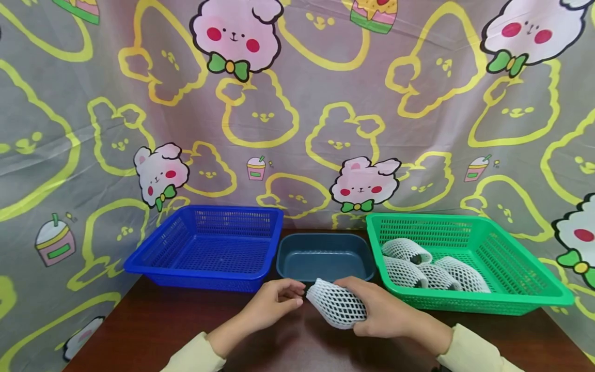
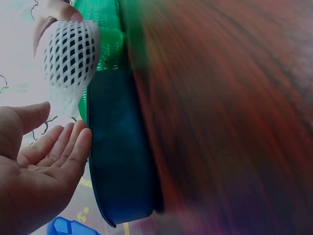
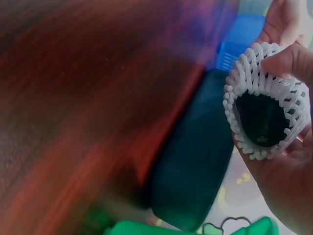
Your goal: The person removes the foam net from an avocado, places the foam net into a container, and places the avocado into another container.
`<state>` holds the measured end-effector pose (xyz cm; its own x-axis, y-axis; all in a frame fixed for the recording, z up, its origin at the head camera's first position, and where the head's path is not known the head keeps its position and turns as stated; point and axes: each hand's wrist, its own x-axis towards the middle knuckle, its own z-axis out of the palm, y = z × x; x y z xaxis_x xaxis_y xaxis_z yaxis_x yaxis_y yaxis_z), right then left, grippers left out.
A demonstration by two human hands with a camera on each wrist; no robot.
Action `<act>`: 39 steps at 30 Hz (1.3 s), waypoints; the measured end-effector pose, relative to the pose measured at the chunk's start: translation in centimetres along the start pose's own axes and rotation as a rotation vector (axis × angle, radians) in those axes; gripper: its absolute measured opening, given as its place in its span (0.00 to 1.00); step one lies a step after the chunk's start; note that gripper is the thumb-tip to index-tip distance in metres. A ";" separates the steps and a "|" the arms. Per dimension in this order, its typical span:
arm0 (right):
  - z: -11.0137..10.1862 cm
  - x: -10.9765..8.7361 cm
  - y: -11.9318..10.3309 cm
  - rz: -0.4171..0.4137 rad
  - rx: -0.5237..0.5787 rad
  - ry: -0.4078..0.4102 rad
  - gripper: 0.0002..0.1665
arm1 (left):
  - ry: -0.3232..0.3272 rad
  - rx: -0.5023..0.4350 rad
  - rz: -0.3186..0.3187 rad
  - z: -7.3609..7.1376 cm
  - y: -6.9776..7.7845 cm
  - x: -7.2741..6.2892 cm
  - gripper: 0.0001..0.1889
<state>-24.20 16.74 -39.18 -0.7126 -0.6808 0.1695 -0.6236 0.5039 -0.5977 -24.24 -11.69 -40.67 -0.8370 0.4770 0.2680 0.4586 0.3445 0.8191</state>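
Note:
My right hand (image 1: 386, 310) grips a dark green, rounded fruit (image 3: 261, 120) wrapped in a white foam net (image 1: 338, 305). In the right wrist view the net's open end shows the fruit's dark end, with a small pale spot on it. The net's other end narrows and points toward my left hand (image 1: 274, 305). That hand is held palm up in the left wrist view, fingers loosely bent and holding nothing, with its fingertips close to the narrow end. Both hands are over the table, just in front of a dark blue-grey basin (image 1: 325, 258).
A blue plastic basket (image 1: 223, 281) stands left of the basin. On the right, a green basket (image 1: 465, 299) holds several netted fruits (image 1: 404, 271). The dark wooden table (image 1: 260, 351) meets a patterned cloth (image 1: 297, 129) behind the containers.

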 end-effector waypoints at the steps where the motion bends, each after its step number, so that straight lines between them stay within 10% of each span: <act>1: 0.2 0.1 0.1 -0.009 0.002 -0.006 0.47 | -0.002 0.007 -0.005 0.0 -0.1 -0.1 0.12; 19: 2.8 1.2 1.5 -0.084 0.078 -0.106 0.46 | -0.043 0.041 -0.037 -0.5 -0.7 -1.0 0.07; 39: 2.4 0.5 1.5 0.024 0.064 -0.133 0.45 | -0.090 -0.048 -0.051 0.3 -0.9 -0.8 0.06</act>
<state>-24.70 15.83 -41.89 -0.6753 -0.7358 0.0515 -0.5822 0.4888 -0.6497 -23.84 -12.13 -41.79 -0.8277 0.5311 0.1810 0.3999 0.3321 0.8543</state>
